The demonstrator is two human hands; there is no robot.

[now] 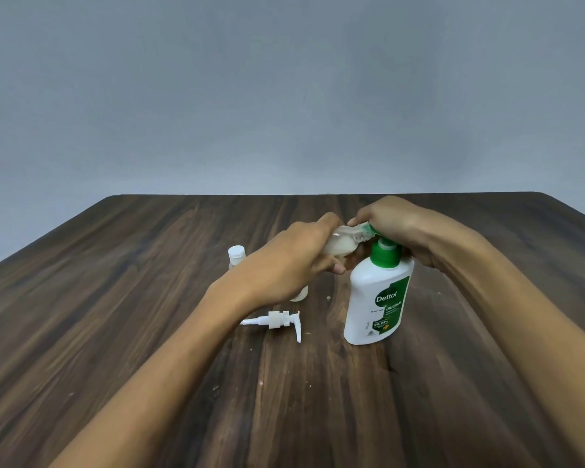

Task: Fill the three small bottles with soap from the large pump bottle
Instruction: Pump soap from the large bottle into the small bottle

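Your left hand (298,258) grips the small bottle (340,246); right hand (395,231) presses the pump (368,229). Keep nozzle inside the mouth, press slowly.

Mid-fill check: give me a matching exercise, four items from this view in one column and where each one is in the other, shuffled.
Items:
1. small bottle
2. white pump
3. large bottle
4. capped small bottle

Places:
a. standing on the table, behind the left forearm
b. lying on its side on the table
c. held tilted at the green nozzle
d. upright under the right hand

Pairs: 1-c, 2-b, 3-d, 4-a
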